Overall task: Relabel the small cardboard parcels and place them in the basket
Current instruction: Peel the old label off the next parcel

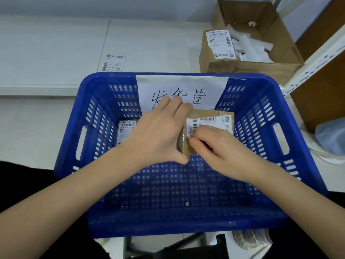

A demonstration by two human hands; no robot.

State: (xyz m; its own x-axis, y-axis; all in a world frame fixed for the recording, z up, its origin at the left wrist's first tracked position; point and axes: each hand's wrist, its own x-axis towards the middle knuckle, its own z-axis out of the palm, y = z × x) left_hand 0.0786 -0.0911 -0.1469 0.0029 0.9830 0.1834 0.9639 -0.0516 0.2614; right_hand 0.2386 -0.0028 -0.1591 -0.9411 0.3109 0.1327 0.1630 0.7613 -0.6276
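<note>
left hand point(160, 131) is gripping parcel point(203, 131) over basket point(97, 217) | right hand point(218, 146) is pinching label point(209, 122) edge

An open brown carton point(280, 58) holding what look like white paper scraps point(250, 45) stands beside a shelf upright point(317, 58).

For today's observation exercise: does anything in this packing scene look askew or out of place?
Yes. The label on the parcel held over the basket is lifted at its left corner, pinched by the right hand. A loose label sheet lies on the table.
</note>
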